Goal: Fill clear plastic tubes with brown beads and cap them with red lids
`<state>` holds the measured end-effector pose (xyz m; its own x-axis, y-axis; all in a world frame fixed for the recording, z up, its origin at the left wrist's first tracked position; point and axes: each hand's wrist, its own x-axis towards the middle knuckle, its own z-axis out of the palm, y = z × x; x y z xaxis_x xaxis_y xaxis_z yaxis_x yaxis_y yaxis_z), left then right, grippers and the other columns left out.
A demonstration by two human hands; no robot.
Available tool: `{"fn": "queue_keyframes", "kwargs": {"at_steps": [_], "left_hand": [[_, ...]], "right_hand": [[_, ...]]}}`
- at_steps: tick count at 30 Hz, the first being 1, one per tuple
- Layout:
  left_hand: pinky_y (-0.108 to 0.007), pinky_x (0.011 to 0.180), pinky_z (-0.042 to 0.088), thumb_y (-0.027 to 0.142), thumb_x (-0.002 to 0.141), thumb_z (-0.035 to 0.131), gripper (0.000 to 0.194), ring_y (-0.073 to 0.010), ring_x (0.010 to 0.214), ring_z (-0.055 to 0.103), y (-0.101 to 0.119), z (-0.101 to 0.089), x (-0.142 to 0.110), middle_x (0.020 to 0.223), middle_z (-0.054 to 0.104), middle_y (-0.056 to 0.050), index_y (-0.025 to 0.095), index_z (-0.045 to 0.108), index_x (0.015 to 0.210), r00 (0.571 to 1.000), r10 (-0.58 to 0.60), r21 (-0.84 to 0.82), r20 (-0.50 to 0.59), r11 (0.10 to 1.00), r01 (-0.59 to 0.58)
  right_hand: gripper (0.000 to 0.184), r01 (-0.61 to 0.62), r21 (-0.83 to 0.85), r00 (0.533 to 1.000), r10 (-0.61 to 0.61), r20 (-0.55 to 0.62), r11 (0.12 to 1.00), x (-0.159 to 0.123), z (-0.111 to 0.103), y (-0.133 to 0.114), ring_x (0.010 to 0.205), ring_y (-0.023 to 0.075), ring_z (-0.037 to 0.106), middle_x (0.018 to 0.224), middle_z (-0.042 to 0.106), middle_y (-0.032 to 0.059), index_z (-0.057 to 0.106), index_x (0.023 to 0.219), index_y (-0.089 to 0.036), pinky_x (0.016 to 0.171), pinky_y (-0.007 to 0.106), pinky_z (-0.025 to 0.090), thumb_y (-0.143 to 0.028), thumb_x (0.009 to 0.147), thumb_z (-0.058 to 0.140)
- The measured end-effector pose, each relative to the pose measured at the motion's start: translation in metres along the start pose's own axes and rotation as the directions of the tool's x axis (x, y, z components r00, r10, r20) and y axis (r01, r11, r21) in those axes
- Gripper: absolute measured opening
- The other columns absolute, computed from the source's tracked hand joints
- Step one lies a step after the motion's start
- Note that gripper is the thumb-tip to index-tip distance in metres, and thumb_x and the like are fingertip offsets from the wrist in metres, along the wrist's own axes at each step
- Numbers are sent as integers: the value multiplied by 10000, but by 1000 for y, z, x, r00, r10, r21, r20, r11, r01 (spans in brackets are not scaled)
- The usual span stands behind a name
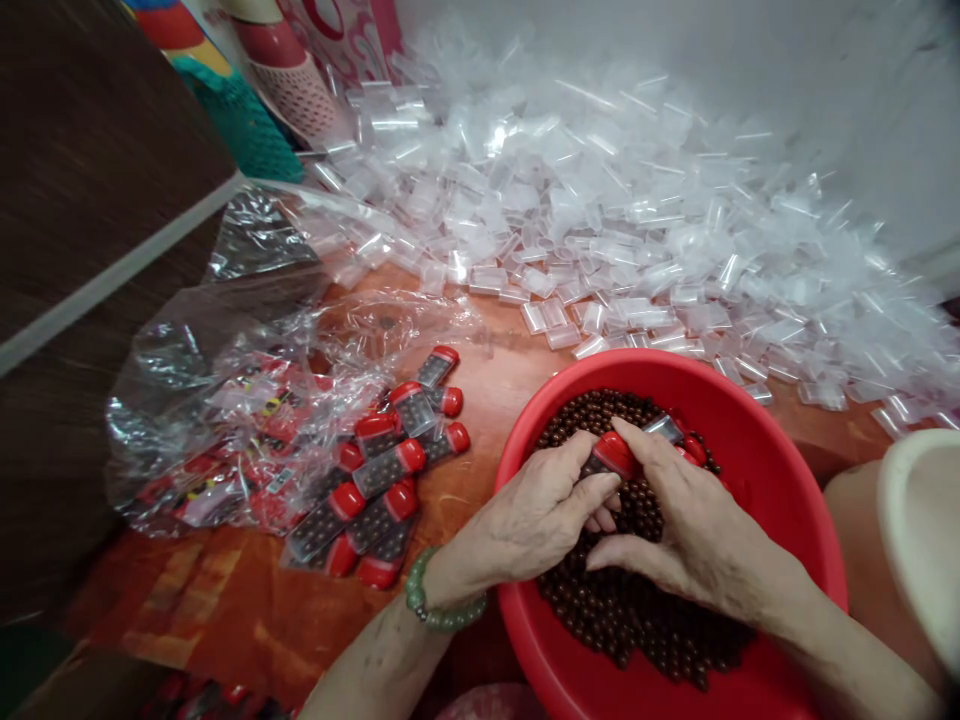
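Observation:
Over the red basin (757, 420), my left hand (540, 510) grips a small clear container with a red cap (615, 455), dark beads showing inside. The fingertips of my right hand (697, 540) press on that cap from the other side, its thumb lower down and apart. Beneath both hands lies a heap of dark brown beads (637, 610). Just beyond my right fingers, a clear piece with red ends (694, 450) is partly hidden in the basin. Left of the basin sits a pile of filled red-capped containers (382, 470).
Many clear plastic sleeves (570, 230) are heaped along the wall behind the basin. An open clear bag (225, 430) of red pieces lies at the left on the orange-brown surface (495, 360). A pale rounded rim (922, 530) stands at the right edge.

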<state>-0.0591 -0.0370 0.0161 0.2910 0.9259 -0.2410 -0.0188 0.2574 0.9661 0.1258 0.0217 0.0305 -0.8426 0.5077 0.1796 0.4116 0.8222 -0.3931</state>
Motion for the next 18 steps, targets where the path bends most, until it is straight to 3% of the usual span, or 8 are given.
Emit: {"fn": "queue_keyframes", "kwargs": {"at_steps": [2,4,8,13,18], "left_hand": [[-297,730,522,397,988,410,231,-160,775,630,-1,0,0,841,618,-29,188,457,901,1000,9,-23,-26,1000,-10],[-307,780,510,360,981,429,203,-165,830,615,-1,0,1,877,614,-30,190,459,876,997,44,11,-64,999,-43],[-303,768,475,337,973,439,188,-163,830,564,0,0,0,884,596,-24,186,487,872,993,68,119,-96,991,-56],[-295,748,447,337,974,429,197,-153,796,531,2,0,0,848,564,-12,185,490,866,995,59,111,-76,993,-50],[-298,748,447,352,971,419,204,-162,804,535,0,1,1,850,557,-14,189,476,863,995,55,102,-80,994,-47]], "right_hand": [[877,-17,-122,999,11,-44,992,1,10,-6,1162,372,619,1283,599,268,228,1507,-59,889,511,578,-586,895,569],[787,-18,-218,993,-7,-114,976,4,18,-10,1108,372,634,1232,617,270,233,1494,-34,874,519,573,-489,927,536],[747,9,-342,979,-78,-190,940,10,24,-13,974,338,660,1099,660,230,241,1482,-34,785,454,573,-414,903,520],[730,73,-425,962,-176,-209,902,13,22,-10,815,309,657,944,675,206,299,1428,-4,672,399,543,-480,911,496],[676,52,-437,977,-136,-163,898,12,23,-10,720,282,633,830,659,154,354,1381,-23,631,383,524,-494,913,482]]}}
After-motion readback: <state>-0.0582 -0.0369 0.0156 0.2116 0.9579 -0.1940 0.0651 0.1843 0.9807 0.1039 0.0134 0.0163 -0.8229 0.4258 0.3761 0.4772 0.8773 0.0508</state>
